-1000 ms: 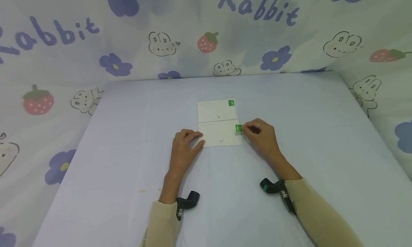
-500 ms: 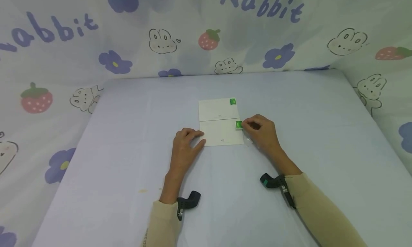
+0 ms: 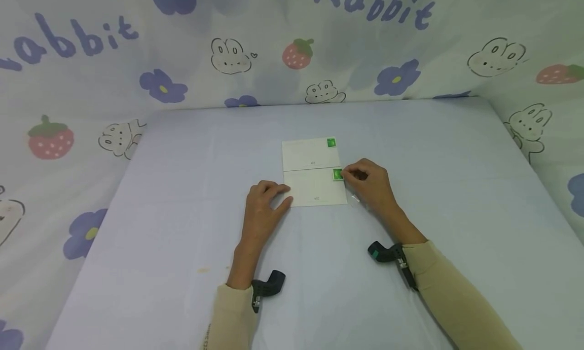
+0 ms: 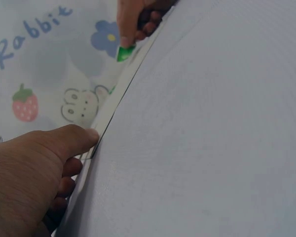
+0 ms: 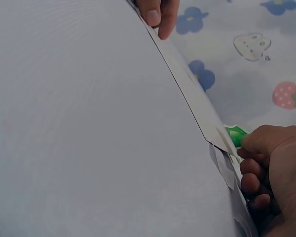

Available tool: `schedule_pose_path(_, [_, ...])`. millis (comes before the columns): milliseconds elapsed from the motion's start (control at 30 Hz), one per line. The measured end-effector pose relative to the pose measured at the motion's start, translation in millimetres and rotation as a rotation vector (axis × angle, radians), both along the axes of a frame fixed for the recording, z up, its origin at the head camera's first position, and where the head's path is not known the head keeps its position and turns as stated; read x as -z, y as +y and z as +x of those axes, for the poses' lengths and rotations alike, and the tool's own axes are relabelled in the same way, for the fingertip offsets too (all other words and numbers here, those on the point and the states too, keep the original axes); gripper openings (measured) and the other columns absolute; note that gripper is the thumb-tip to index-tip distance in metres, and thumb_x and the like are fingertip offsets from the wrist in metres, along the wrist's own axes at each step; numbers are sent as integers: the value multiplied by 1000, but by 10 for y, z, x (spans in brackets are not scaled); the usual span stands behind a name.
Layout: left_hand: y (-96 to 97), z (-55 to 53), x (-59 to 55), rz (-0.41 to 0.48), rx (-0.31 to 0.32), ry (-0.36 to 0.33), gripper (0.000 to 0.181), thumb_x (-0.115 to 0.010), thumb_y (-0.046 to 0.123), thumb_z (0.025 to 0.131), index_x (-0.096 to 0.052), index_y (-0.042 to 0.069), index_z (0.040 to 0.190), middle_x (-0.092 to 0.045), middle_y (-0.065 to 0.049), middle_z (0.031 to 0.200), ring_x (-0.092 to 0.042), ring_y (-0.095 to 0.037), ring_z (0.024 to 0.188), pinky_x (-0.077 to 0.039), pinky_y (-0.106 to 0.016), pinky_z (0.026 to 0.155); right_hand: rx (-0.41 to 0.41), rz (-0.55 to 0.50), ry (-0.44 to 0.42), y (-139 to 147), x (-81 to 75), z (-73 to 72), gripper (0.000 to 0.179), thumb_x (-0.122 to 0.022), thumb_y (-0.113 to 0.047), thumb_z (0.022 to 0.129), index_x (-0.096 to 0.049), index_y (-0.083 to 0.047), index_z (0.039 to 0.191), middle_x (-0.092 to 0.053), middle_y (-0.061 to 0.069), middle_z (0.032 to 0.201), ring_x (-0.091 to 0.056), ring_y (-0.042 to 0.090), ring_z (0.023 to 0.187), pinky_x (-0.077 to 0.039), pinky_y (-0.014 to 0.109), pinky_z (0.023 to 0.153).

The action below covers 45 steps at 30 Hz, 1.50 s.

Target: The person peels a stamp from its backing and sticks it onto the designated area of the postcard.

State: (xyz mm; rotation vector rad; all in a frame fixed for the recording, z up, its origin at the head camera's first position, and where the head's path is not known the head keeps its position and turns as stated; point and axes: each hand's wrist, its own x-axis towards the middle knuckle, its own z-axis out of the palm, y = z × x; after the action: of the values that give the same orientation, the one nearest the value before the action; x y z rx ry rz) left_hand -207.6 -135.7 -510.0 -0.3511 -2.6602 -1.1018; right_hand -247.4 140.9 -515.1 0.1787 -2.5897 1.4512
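Observation:
Two white envelopes lie one above the other on the table in the head view. The far envelope bears a green stamp at its top right corner. At the same corner of the near envelope, my right hand pinches another green stamp between thumb and forefinger. Whether its underside touches the paper I cannot tell. My left hand rests on the near envelope's left edge, thumb and forefinger spread apart. In the left wrist view the thumb presses on the envelope's near corner.
A pale, see-through strip lies beneath the right hand, beside the envelope's right edge. White cloth covers the table. Behind it hangs a curtain printed with rabbits, strawberries and flowers. Black wrist cameras sit on both sleeves.
My right hand has shifted the pinched stamp slightly up and left, closer to the near envelope's top right corner. The see-through strip has come into view. My left hand holds its place.

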Motion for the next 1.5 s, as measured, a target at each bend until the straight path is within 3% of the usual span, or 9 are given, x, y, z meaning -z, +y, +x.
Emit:
schedule_pose_path(500, [22,0,-33,-1,0,-3,21,-81,13,86,-76,9,106,-60,-6,105,-52,-27,95,-42,-39,84,3,18,12,-18,-23,8,11,-76,-15,91,-77,-6,97,-63,2,88,-53,17,75,-44,22,63])
schedule_pose_path(967, [41,-8,-64,-11,2,3,22,-81,12,85,-76,8,106,-61,-7,105,-53,-27,96,-42,-39,85,-11,135,47,-44,-36,30,9,-76,-11,91,-74,-3,95,-60,5,89,-53,16,77,-44,23,64])
schedule_pose_path(1200, [50,-14,-67,-9,5,12,22,-82,12,85,-76,8,106,-61,-7,105,-53,-27,96,-43,-39,84,-6,162,18,-48,-53,40,13,-75,-13,92,-72,-3,98,-58,5,93,-53,17,78,-46,27,66])
schedule_pose_path(1367, [38,-10,-56,-5,8,3,22,-81,12,86,-76,8,107,-61,-7,105,-53,-27,96,-42,-40,84,18,123,29,-38,-19,22,19,-70,-17,95,-70,-4,109,-57,5,98,-54,17,83,-46,28,70])
schedule_pose_path(1500, [17,-2,-41,-6,0,-8,22,-81,12,86,-76,8,107,-61,-7,105,-53,-28,96,-42,-40,85,51,49,125,-38,22,11,20,-65,-16,98,-71,-7,115,-60,2,106,-59,14,93,-50,26,76])
